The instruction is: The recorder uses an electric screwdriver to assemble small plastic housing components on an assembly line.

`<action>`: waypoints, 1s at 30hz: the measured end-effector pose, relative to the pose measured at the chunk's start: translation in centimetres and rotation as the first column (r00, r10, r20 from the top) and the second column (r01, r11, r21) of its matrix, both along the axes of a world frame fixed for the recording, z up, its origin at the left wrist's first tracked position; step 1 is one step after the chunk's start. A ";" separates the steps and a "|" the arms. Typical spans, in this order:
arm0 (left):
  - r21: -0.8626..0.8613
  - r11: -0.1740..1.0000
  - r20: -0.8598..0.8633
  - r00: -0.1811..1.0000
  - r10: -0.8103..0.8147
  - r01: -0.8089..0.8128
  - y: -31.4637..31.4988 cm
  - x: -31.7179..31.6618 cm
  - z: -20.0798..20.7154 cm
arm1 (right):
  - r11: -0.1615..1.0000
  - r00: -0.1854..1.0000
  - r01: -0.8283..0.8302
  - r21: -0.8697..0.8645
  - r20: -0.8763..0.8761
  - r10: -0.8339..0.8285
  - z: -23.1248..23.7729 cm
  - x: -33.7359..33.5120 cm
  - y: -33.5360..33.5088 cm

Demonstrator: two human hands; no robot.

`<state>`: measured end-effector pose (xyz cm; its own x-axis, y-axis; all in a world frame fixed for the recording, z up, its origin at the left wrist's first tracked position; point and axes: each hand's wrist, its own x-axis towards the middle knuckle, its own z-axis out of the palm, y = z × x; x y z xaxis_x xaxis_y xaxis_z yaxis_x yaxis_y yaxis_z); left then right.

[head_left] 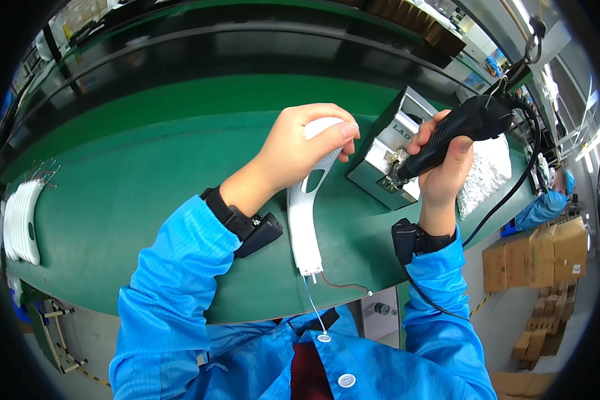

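Left hand: [300, 143] clenched over the rounded top end of a white plastic handle shell [305, 213], thumb and fingers wrapped round it, holding it steep with the narrow end toward the body.
Right hand: [447, 163] gripped round a black powered hand tool [457, 130], tip angled down and to the left.
White plastic handle shell: long, flat, with an oval opening just below the left hand; thin red and pale wires [333, 285] trail from its lower end, well below that hand.
Tool tip: resting at a small metal fitting on the grey metal fixture box [387, 157], which stands between the two hands, just beside the right.
Tool cable: black cable [513, 187] running from the tool's rear, down past the right wrist.
Wrists: a black strap unit on each, just behind the hands.
Far left of left hand: a row of like white shells [21, 223] stacked on the green bench mat [147, 193].
Beyond right hand: white padded wrap [483, 173], just behind the box.
Step in hand (judged): tool being set at the fixture while the shell is held ready.
Next move calls for (judged): a steady left grip, the tool squarely aligned, and the wires kept away from the tip.
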<state>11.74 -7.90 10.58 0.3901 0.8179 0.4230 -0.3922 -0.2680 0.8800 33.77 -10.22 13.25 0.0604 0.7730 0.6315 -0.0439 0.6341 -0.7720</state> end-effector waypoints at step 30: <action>0.083 0.996 -0.030 0.999 0.044 -0.041 0.5 0.0 -0.6 | 0.888 0.921 -0.380 -0.259 -0.192 0.338 -5.6 -10.8 -5.4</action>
